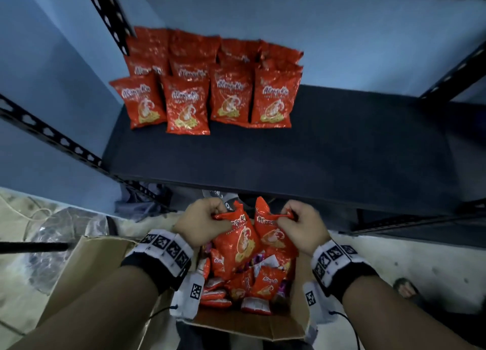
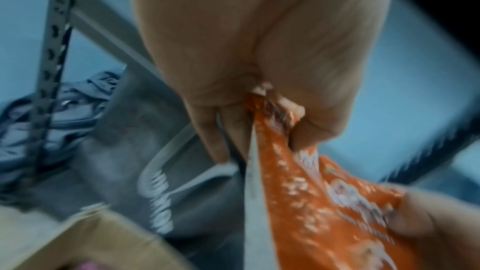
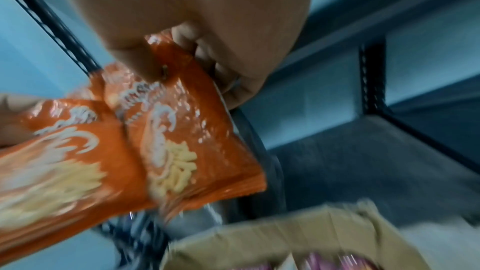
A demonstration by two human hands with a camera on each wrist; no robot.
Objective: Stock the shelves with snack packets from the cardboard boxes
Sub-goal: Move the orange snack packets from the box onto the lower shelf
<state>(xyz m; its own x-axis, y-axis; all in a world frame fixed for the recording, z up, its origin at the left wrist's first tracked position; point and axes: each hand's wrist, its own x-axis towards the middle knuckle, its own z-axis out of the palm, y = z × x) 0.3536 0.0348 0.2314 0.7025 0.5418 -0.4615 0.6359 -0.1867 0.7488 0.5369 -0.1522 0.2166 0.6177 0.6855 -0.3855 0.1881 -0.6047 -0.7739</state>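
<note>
Over the open cardboard box (image 1: 100,265) each hand holds one red snack packet by its top edge. My left hand (image 1: 202,222) pinches the left packet (image 1: 238,240), seen close in the left wrist view as an orange packet (image 2: 319,198) crumpled between the fingers (image 2: 233,128). My right hand (image 1: 302,225) pinches the right packet (image 1: 273,231), also shown hanging as a packet (image 3: 187,130) in the right wrist view. More red packets (image 1: 247,284) lie loose in the box. Rows of the same packets (image 1: 207,87) stand on the dark shelf (image 1: 328,144) at its back left.
The shelf's right half is bare. Black slotted uprights (image 1: 110,16) and braces (image 1: 50,134) frame the rack, with another upright (image 1: 457,73) at the right. Grey bags (image 2: 109,134) sit under the shelf. Crumpled clear plastic (image 1: 60,234) lies on the floor to the left.
</note>
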